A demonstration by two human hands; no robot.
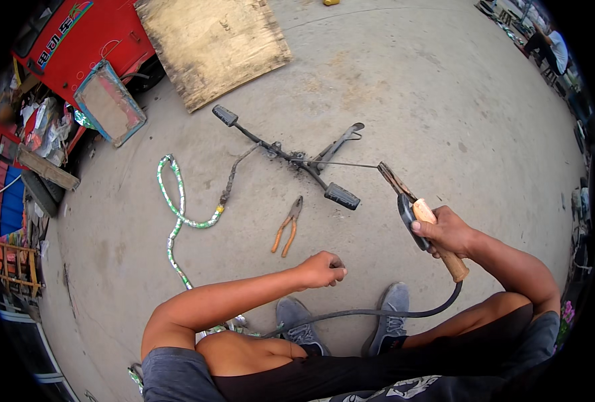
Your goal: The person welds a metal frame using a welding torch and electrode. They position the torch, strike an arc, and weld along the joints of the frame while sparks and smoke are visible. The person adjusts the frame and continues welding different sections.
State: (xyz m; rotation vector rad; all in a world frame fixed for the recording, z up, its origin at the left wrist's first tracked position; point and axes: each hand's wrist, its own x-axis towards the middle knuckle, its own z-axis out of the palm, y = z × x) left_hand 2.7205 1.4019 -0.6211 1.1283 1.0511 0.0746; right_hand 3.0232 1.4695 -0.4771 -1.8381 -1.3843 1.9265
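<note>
My right hand (441, 232) is wrapped round a welding electrode holder (457, 264) with a wooden handle. A thin welding rod (351, 164) sticks out of its jaws to the left, its far end at the middle of a dark metal footrest bar (247, 134). Whether the tip touches cannot be told. The bar lies on the ground, with a black rubber footrest (342, 196) at each end and a kickstand (341, 144) beside it. My left hand (322, 269) hovers before my knees, fingers curled, nothing visible in it. Nearest to it lie pliers (288, 228) with orange handles.
A cable (171, 248) wrapped in green and silver loops at left, its rusty end (230, 177) reaching the bar. The holder's black cable (378, 312) crosses my shoes (392, 311). Behind stand a wooden board (217, 47) and a red vehicle (100, 40). A person (553, 50) sits far right.
</note>
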